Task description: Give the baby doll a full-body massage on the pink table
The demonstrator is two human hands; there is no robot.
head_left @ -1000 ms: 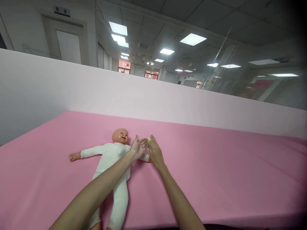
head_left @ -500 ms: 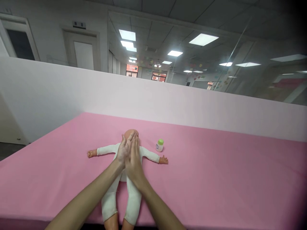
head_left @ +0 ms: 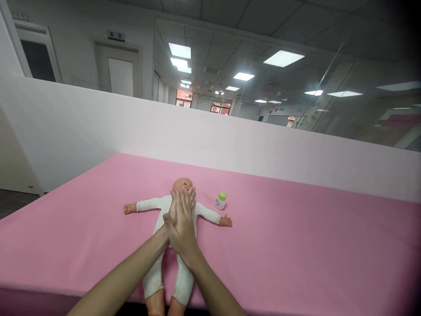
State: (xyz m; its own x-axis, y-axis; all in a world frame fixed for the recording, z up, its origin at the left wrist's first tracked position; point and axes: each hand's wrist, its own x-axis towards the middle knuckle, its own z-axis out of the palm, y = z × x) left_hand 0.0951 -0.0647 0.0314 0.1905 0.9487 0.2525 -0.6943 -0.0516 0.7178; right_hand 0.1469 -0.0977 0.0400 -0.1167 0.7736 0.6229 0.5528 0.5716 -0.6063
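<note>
A baby doll (head_left: 158, 204) in a white body suit lies on its back on the pink padded table (head_left: 279, 245), arms spread and legs toward me. Above its chest my two palms are pressed together. My right hand (head_left: 184, 224) lies over my left hand (head_left: 173, 208), its fingers stretched out and its thumb apart. Most of the left hand is hidden beneath it, with some fingertips showing past the right ones. Neither hand visibly holds an object. Beside the doll's outstretched arm stands a small jar (head_left: 220, 201) with a green lid.
A low white wall (head_left: 230, 140) runs along the table's far side and continues on the left. Beyond it are a large glass pane (head_left: 279, 87) with ceiling lights showing in it and a door (head_left: 121, 72). The table's near edge is close to my forearms.
My right hand has slid across the left one and now covers most of it. Both hands sit a little lower, so more of the doll's face shows. The view has shifted slightly.
</note>
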